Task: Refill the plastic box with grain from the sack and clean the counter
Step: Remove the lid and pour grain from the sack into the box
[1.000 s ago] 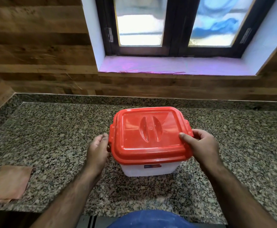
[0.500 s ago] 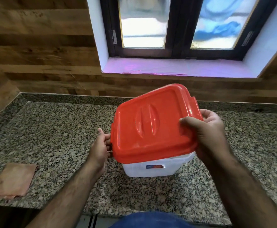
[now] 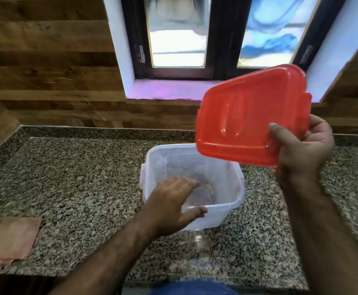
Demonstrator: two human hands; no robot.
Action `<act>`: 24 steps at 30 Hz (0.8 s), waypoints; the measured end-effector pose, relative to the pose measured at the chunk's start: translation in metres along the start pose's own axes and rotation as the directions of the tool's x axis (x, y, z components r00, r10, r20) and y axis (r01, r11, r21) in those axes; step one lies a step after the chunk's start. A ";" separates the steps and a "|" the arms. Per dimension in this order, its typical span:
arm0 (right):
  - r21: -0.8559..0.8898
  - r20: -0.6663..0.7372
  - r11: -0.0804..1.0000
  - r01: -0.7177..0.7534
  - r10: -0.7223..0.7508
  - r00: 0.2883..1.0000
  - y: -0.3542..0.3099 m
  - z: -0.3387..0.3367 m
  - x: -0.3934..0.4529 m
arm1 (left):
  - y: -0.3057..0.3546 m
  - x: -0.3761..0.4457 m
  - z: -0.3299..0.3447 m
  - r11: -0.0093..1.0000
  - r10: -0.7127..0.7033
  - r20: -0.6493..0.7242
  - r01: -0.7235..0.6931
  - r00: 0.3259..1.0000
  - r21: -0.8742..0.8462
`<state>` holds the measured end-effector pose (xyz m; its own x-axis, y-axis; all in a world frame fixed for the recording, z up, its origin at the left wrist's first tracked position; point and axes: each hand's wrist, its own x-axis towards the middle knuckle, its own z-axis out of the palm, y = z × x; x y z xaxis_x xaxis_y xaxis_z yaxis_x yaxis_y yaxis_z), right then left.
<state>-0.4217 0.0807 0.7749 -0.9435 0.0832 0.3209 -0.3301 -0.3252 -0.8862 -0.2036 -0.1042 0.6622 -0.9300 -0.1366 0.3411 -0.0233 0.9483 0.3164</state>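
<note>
The clear plastic box [image 3: 227, 201] stands open on the granite counter [image 3: 78, 179], with only a thin dark layer showing at its bottom. My right hand [image 3: 303, 152] grips the red lid [image 3: 250, 116] by its right edge and holds it tilted above and to the right of the box. My left hand [image 3: 173, 201] lies over the box's near left corner. Its fingers stretch out over the opening and its thumb rests along the front rim. The hand is blurred. No sack is in view.
A folded pinkish cloth [image 3: 12, 239] lies near the counter's front left edge. Wood-panelled wall runs behind the counter, with a window and a pink sill [image 3: 165, 90] above. Something blue [image 3: 190, 289] shows at the bottom edge.
My right hand has lifted the red lid off the box and carried it up and to the right. My left hand has moved from the box's left side onto its near rim.
</note>
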 end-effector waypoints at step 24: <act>-0.703 0.710 0.208 0.680 0.246 0.660 0.213 -0.191 -0.032 | 0.032 0.049 0.027 0.989 0.007 0.422 -0.068 0.906 0.129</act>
<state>-0.4675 0.1891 0.5120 -0.6819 -0.6942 0.2306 -0.7314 0.6515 -0.2017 -0.2601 -0.0731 0.6654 -0.9980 0.0038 -0.0624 -0.0072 0.9844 0.1761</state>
